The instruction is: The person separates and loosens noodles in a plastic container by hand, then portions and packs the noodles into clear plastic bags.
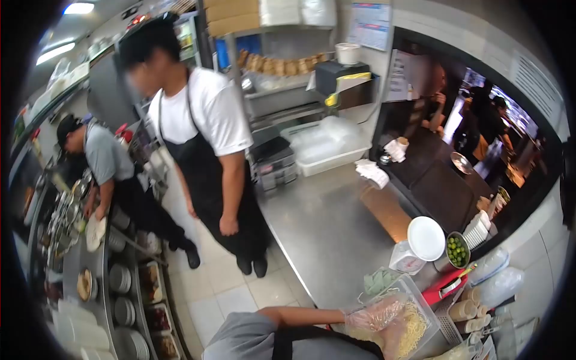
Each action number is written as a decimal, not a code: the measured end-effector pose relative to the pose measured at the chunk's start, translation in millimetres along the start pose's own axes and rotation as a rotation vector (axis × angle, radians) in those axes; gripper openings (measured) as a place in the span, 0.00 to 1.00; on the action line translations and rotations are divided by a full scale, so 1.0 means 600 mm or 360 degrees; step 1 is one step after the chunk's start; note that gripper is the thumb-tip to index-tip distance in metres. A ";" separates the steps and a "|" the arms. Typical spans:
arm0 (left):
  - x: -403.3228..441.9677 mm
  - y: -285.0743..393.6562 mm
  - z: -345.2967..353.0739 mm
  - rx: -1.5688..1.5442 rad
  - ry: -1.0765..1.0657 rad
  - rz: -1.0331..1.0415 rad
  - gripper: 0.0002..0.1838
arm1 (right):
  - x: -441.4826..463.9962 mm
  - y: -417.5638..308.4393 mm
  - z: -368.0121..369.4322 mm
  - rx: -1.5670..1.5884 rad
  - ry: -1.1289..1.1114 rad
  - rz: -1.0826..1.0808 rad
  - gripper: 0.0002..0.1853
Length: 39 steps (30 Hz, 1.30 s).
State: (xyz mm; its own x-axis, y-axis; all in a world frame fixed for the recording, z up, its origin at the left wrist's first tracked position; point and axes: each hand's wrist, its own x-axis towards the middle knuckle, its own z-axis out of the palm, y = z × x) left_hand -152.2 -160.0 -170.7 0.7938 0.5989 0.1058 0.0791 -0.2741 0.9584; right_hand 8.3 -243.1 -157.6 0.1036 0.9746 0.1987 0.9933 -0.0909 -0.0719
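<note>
My left hand [384, 309], in a clear plastic glove, reaches from a grey sleeve over yellow noodles [414, 330] in a clear plastic tub [431, 309]. Beside it, lower in the view, my right hand [393, 337] is at the noodles as well and only partly shows. The glove's folds and the noodles obscure the fingers of both hands, so their grip is unclear. A crumpled greenish cloth or wrap [380, 281] lies against the tub's far side.
A steel counter [318, 216] holds a scale [407, 258] with a white plate [426, 239], a pot of green limes [457, 251] and a white bin of plastic bags [333, 156]. Stacked cups [465, 311] stand right. Two co-workers [204, 132] [111, 156] stand left, in dark aprons.
</note>
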 end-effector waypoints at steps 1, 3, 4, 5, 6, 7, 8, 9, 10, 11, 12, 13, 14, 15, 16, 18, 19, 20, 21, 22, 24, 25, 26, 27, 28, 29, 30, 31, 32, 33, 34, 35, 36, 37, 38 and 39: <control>0.000 0.002 0.005 -0.0024 0.0027 0.0011 0.43 | -0.004 0.021 0.046 0.0219 -0.0081 0.0157 0.40; 0.001 0.015 0.004 -0.0085 0.0096 0.0070 0.44 | -0.013 0.065 0.142 0.0642 -0.0180 0.0504 0.47; 0.001 0.027 0.004 -0.0124 0.0136 0.0102 0.44 | -0.001 0.059 0.123 0.0585 -0.0171 0.0445 0.48; 0.001 0.034 0.002 -0.0166 0.0180 0.0147 0.44 | 0.007 0.064 0.101 0.0419 -0.0195 0.0270 0.49; 0.000 0.046 0.002 -0.0223 0.0229 0.0195 0.44 | 0.015 0.049 0.066 0.0279 -0.0218 0.0115 0.49; 0.004 0.056 0.013 -0.0292 0.0294 0.0270 0.44 | 0.018 0.038 0.040 0.0188 -0.0253 -0.0003 0.50; 0.002 0.074 0.013 -0.0366 0.0365 0.0350 0.44 | 0.027 0.022 0.026 0.0142 -0.0268 -0.0113 0.50; -0.001 0.087 0.006 -0.0415 0.0420 0.0434 0.44 | 0.029 0.021 0.017 0.0099 -0.0294 -0.0182 0.51; -0.010 0.100 -0.001 -0.0464 0.0464 0.0514 0.44 | 0.034 0.012 0.013 0.0090 -0.0312 -0.0245 0.51; -0.025 0.112 -0.019 -0.0496 0.0470 0.0590 0.43 | 0.036 0.017 0.004 0.0053 -0.0337 -0.0311 0.52; -0.041 0.124 -0.036 -0.0528 0.0473 0.0667 0.43 | 0.044 0.006 0.004 0.0045 -0.0346 -0.0370 0.53; -0.060 0.133 -0.064 -0.0526 0.0458 0.0755 0.42 | 0.050 0.003 0.000 0.0026 -0.0371 -0.0414 0.53; -0.083 0.133 -0.077 -0.0737 0.0479 0.0875 0.41 | 0.056 0.004 -0.003 0.0006 -0.0381 -0.0449 0.54; -0.107 0.137 -0.070 -0.0974 0.0493 0.0996 0.41 | 0.060 0.008 -0.008 -0.0015 -0.0420 -0.0473 0.54; -0.136 0.138 -0.073 -0.1199 0.0494 0.1113 0.40 | 0.062 0.017 -0.003 -0.0038 -0.0429 -0.0516 0.55; -0.212 0.135 -0.094 -0.1152 0.0704 0.1116 0.42 | 0.069 0.043 0.025 -0.0037 -0.0225 -0.0785 0.56; -0.243 0.129 -0.103 -0.1134 0.0809 0.1118 0.44 | 0.075 0.056 0.041 -0.0062 -0.0196 -0.0802 0.56; -0.266 0.108 -0.106 -0.1336 0.1001 0.0947 0.41 | 0.079 0.071 0.052 -0.0091 -0.0170 -0.0814 0.56; -0.311 0.097 -0.109 -0.1272 0.1166 0.0790 0.41 | 0.085 0.073 0.056 -0.0124 -0.0147 -0.0828 0.57; -0.371 0.085 -0.106 -0.1207 0.1326 0.0628 0.40 | 0.090 0.071 0.049 -0.0049 -0.0355 -0.0704 0.56; -0.477 0.052 -0.101 -0.0864 0.1658 0.0323 0.40 | 0.103 0.054 0.018 0.0084 -0.0765 -0.0451 0.55; -0.528 0.024 -0.094 -0.0645 0.1901 0.0072 0.41 | 0.108 0.050 0.014 0.0070 -0.0799 -0.0408 0.55; -0.579 -0.016 -0.075 -0.0421 0.2133 -0.0185 0.41 | 0.109 0.043 0.015 0.0037 -0.0769 -0.0421 0.55; -0.637 -0.044 -0.045 -0.0552 0.2246 -0.0229 0.42 | 0.107 0.037 0.020 -0.0002 -0.0728 -0.0438 0.55; -0.683 -0.059 -0.023 -0.1050 0.2444 -0.0291 0.42 | 0.104 0.029 0.021 -0.0033 -0.0692 -0.0450 0.55; -0.748 -0.151 0.025 -0.1176 0.2548 -0.0090 0.42 | 0.102 0.018 0.021 -0.0054 -0.0673 -0.0450 0.55; -0.793 -0.127 0.052 -0.1307 0.2781 -0.0233 0.42 | 0.100 0.009 0.019 -0.0074 -0.0656 -0.0460 0.55; -0.839 -0.102 0.079 -0.1439 0.3019 -0.0380 0.42 | 0.104 -0.007 0.020 -0.0088 -0.0643 -0.0471 0.55; -0.889 -0.095 0.109 -0.1521 0.3175 -0.0514 0.41 | 0.104 -0.023 0.019 -0.0098 -0.0636 -0.0479 0.55; -0.937 -0.093 0.146 -0.1603 0.3319 -0.0662 0.41 | 0.105 -0.038 0.019 -0.0116 -0.0635 -0.0477 0.55; -0.983 -0.097 0.185 -0.1529 0.3435 -0.0642 0.40 | 0.107 -0.050 0.015 -0.0130 -0.0623 -0.0474 0.54; -1.022 -0.109 0.231 -0.1460 0.3529 -0.0636 0.39 | 0.108 -0.059 0.011 -0.0143 -0.0614 -0.0467 0.54; -1.064 -0.125 0.277 -0.1498 0.3604 -0.0695 0.38 | 0.107 -0.065 0.006 -0.0157 -0.0608 -0.0448 0.54; -1.103 -0.143 0.321 -0.1531 0.3662 -0.0763 0.38 | 0.106 -0.069 0.000 -0.0177 -0.0598 -0.0419 0.54; -1.131 -0.160 0.369 -0.1565 0.3674 -0.0897 0.39 | 0.106 -0.069 -0.009 -0.0190 -0.0594 -0.0389 0.54; -1.156 -0.175 0.417 -0.1591 0.3691 -0.1025 0.41 | 0.103 -0.068 -0.011 -0.0199 -0.0580 -0.0360 0.54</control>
State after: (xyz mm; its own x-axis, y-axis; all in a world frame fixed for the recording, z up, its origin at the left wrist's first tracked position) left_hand -560.4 -735.1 -411.3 -0.6932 0.0663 -0.7177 -0.7200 -0.0176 0.6938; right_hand -25.7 -180.3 -135.9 -0.1197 0.9793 -0.1630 0.9898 0.1305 0.0571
